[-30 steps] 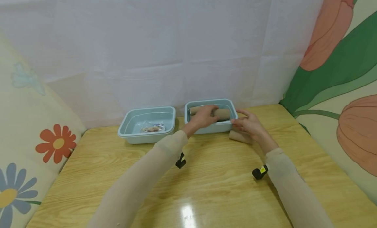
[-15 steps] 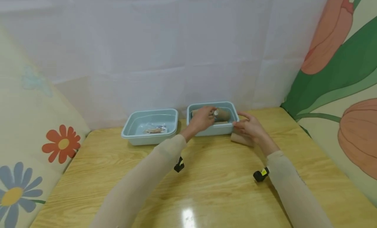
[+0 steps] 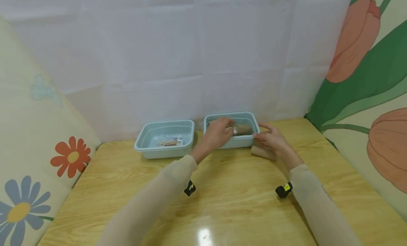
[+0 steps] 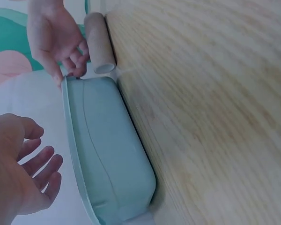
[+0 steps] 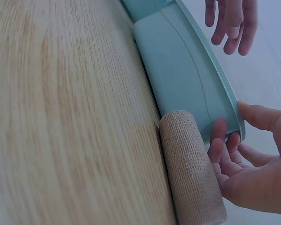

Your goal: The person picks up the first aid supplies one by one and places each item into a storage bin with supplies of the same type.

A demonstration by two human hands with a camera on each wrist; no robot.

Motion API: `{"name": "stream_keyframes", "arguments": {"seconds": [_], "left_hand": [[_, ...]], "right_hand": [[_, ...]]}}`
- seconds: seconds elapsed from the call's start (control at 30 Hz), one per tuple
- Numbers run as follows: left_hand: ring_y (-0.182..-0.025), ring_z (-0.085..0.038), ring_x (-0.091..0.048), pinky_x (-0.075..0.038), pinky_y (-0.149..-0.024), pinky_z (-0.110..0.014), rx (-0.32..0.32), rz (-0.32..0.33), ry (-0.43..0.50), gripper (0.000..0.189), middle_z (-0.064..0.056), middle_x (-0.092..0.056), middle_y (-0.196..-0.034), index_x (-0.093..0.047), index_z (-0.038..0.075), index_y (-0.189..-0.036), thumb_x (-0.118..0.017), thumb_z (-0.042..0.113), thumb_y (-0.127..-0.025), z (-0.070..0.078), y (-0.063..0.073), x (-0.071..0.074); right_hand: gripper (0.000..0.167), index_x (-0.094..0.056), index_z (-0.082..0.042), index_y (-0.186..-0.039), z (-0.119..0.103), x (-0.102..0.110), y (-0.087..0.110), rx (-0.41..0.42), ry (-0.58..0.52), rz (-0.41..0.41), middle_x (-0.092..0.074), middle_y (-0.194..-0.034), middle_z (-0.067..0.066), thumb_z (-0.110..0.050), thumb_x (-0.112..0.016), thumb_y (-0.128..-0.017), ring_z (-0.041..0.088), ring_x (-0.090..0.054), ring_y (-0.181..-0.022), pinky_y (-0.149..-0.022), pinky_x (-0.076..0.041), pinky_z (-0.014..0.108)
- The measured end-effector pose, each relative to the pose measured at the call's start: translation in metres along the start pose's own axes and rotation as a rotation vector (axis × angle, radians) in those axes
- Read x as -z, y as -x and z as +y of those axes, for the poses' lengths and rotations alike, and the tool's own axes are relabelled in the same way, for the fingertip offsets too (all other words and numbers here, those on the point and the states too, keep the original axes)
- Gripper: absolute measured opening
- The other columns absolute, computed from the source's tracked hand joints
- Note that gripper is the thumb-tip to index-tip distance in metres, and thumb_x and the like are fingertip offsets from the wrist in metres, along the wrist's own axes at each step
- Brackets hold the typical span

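In the head view my left hand (image 3: 218, 133) is over the near left side of the right-hand light-blue plastic basin (image 3: 236, 142). The left wrist view shows its fingers loosely bent above the rim, with nothing in them. A tan bandage roll (image 3: 243, 129) lies inside the basin, partly covered by that hand. My right hand (image 5: 260, 171) grips the basin's right corner, thumb on the rim and fingers below it. Just under those fingers, a second bandage roll (image 5: 192, 168) with a woven texture lies on its side on the table, alongside the basin's end.
To the left stands another light-blue basin (image 3: 165, 153) with a clear packet of thin sticks (image 3: 170, 142) inside. A white cloth (image 3: 152, 62) hangs right behind both basins. Painted flower panels (image 3: 375, 108) flank the wooden table (image 3: 235, 203).
My left hand has drawn back from the bandage roll it was touching in the basin, and that roll now sits lower. The right hand stays at the basin's corner; the head view has shifted slightly.
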State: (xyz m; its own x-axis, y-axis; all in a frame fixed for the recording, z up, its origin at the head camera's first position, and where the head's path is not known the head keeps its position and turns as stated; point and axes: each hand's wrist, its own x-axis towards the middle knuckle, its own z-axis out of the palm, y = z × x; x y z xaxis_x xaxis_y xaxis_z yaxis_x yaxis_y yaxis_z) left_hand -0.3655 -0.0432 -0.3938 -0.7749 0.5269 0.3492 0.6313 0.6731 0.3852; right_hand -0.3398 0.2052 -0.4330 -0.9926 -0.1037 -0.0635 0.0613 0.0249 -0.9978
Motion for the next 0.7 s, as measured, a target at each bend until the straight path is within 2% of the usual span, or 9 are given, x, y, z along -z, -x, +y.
{"name": "stream_keyframes", "arguments": {"seconds": [0.17, 0.3, 0.4, 0.5, 0.6, 0.7], "left_hand": [[-0.109, -0.023, -0.064, -0.053, -0.086, -0.034, -0.106, 0.028, -0.007, 0.031, -0.009, -0.063, -0.129, -0.064, 0.005, -0.132, -0.058, 0.017, -0.104, 0.009, 0.011, -0.002], [-0.097, -0.019, -0.065, -0.053, -0.074, -0.031, -0.150, 0.042, -0.026, 0.031, -0.008, -0.064, -0.119, -0.064, 0.006, -0.133, -0.058, 0.017, -0.104, 0.017, 0.020, -0.005], [-0.097, -0.018, -0.064, -0.053, -0.077, -0.032, -0.168, 0.053, -0.053, 0.030, -0.007, -0.065, -0.116, -0.065, 0.007, -0.131, -0.061, 0.016, -0.102, 0.022, 0.026, -0.006], [-0.103, -0.024, -0.065, -0.054, -0.085, -0.037, -0.194, 0.064, -0.057, 0.029, -0.008, -0.066, -0.119, -0.066, 0.005, -0.128, -0.064, 0.012, -0.100, 0.025, 0.030, -0.008], [-0.100, -0.025, -0.065, -0.053, -0.085, -0.039, -0.217, 0.067, -0.042, 0.026, -0.009, -0.067, -0.118, -0.067, 0.005, -0.125, -0.065, 0.010, -0.099, 0.027, 0.034, -0.011], [-0.099, -0.022, -0.066, -0.054, -0.083, -0.036, -0.210, 0.059, -0.021, 0.024, -0.008, -0.067, -0.117, -0.068, 0.006, -0.122, -0.066, 0.010, -0.099, 0.028, 0.039, -0.013]], "right_hand": [[0.074, -0.026, -0.002, -0.160, -0.001, 0.000, 0.001, -0.001, -0.002, -0.002, -0.069, -0.101, 0.003, -0.006, -0.068, -0.098, 0.016, -0.069, -0.092, -0.079, -0.056, 0.027], [0.074, -0.025, -0.001, -0.160, -0.001, 0.001, 0.001, 0.000, -0.008, -0.009, -0.068, -0.100, 0.003, -0.006, -0.067, -0.099, 0.014, -0.069, -0.090, -0.080, -0.055, 0.028], [0.074, -0.025, -0.001, -0.159, -0.001, 0.002, 0.001, 0.000, -0.014, -0.012, -0.069, -0.099, 0.002, -0.007, -0.067, -0.099, 0.013, -0.069, -0.089, -0.080, -0.055, 0.028], [0.074, -0.025, -0.001, -0.159, -0.001, 0.002, 0.001, 0.004, -0.011, -0.015, -0.068, -0.099, 0.002, -0.007, -0.067, -0.099, 0.014, -0.069, -0.089, -0.079, -0.055, 0.027], [0.075, -0.026, -0.002, -0.160, -0.001, 0.002, 0.001, 0.006, 0.001, -0.015, -0.068, -0.100, 0.003, -0.007, -0.068, -0.099, 0.014, -0.069, -0.089, -0.078, -0.055, 0.027], [0.075, -0.026, -0.002, -0.160, -0.001, 0.001, 0.001, 0.003, 0.006, -0.017, -0.068, -0.101, 0.005, -0.008, -0.069, -0.098, 0.016, -0.069, -0.090, -0.078, -0.055, 0.027]]}}
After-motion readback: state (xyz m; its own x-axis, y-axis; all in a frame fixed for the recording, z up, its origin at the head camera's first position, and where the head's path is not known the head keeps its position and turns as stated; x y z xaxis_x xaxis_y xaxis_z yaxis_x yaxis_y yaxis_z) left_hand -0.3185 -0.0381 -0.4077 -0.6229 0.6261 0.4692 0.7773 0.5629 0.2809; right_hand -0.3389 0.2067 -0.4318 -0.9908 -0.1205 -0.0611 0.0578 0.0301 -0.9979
